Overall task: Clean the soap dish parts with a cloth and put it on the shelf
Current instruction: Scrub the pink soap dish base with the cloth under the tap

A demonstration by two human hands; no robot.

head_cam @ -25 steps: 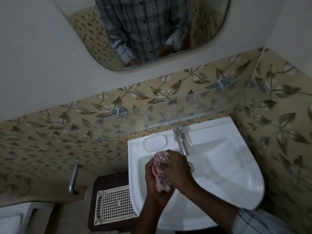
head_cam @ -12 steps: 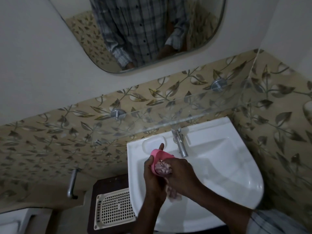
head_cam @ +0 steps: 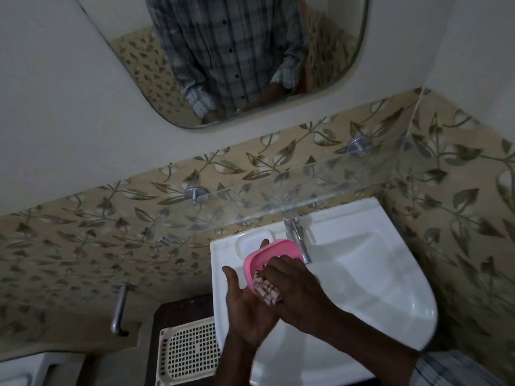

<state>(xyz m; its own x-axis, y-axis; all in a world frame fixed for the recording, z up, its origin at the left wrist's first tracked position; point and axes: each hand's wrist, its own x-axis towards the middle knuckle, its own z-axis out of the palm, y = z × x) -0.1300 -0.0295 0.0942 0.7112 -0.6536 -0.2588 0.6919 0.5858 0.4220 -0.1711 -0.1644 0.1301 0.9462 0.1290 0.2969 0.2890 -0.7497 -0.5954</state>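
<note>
A pink soap dish part is held over the white sink, its hollow side facing me. My left hand cups it from below and the left, one fingertip showing above its far rim. My right hand presses a pink patterned cloth into the dish; most of the cloth is hidden under my fingers. A clear glass shelf runs along the leaf-patterned tiled wall, just above the sink.
A chrome tap stands just right of the dish, and a moulded soap recess lies behind it. A cream perforated tray rests on a dark stand at lower left. A metal handle sticks out on the left. A mirror hangs above.
The dish has turned from edge-on to show its open hollow side, and the cloth has shifted from covering it down into its lower part under my right hand.
</note>
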